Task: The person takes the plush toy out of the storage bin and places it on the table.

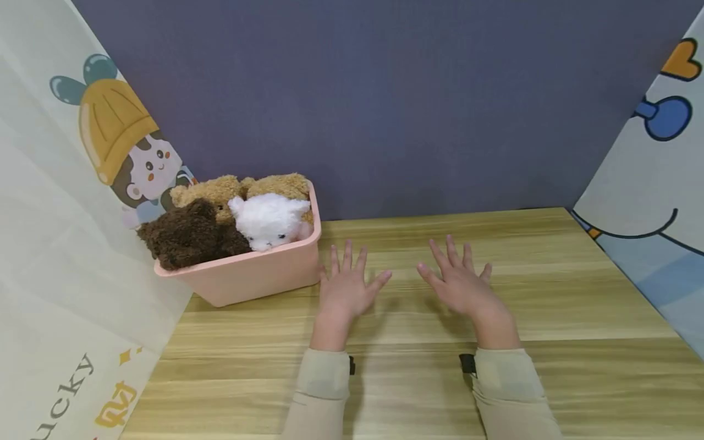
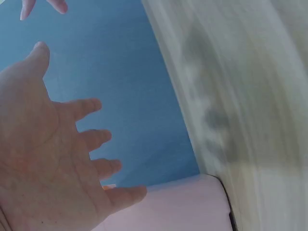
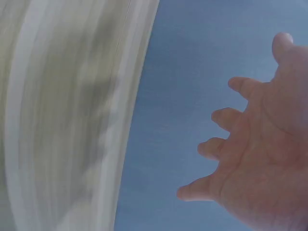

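My left hand (image 1: pixel 346 290) hovers over the wooden table with its fingers spread and nothing in it. Just left of it stands a pink bin (image 1: pixel 258 278), also seen at the bottom of the left wrist view. Plush toys fill the bin: a dark brown one (image 1: pixel 184 235) in front at left, a white one (image 1: pixel 269 220) in front at right, and light brown ones (image 1: pixel 277 185) behind. My right hand (image 1: pixel 462 287) is likewise spread above the table, palm down and holding nothing. The right wrist view shows its bare palm (image 3: pixel 269 154).
The wood-grain table (image 1: pixel 418 391) meets a dark blue-grey panel (image 1: pixel 396 110) at the back. White printed cloths hang on the left (image 1: pixel 66 201) and right (image 1: pixel 649 183). The bin sits at the table's back left, near the left cloth.
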### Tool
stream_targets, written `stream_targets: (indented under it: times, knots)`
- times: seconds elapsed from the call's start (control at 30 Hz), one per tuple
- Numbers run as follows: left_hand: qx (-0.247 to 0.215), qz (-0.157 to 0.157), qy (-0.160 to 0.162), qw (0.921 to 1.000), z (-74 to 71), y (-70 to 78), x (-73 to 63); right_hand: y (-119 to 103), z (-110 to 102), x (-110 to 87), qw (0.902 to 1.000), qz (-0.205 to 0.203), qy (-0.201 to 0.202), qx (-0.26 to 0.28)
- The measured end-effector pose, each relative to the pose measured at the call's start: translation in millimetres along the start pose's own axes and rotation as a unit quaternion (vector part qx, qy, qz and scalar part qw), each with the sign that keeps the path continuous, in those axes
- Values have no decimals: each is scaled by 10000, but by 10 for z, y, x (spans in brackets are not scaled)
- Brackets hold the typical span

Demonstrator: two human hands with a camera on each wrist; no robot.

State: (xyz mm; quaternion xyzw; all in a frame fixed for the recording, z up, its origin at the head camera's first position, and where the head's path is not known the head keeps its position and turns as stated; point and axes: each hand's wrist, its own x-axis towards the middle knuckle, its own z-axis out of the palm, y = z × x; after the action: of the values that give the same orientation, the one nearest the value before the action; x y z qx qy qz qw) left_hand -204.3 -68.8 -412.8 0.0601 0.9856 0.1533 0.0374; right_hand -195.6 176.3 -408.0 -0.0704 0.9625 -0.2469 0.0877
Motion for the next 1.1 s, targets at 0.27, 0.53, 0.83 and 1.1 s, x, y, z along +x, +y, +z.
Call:
stream_targets:
  times: [0.27, 0.53, 0.83, 1.1]
  knots:
    - [-803, 641, -5, 9947, -357, 81, 45, -194, -240, 126, 9991, -196, 164, -334]
    - [-1629, 1491, 360, 9746, -1272, 101, -37, -602, -472, 337, 9966, -679, 114, -450]
    - [-1178, 1124, 1202, 9793, -2163, -514, -181, -1102, -555, 608, 9940, -991, -157, -444]
    - [-833, 335, 1523, 9843, -2423, -1331, -367, -1485, -421, 815, 9898, -1207, -587, -474]
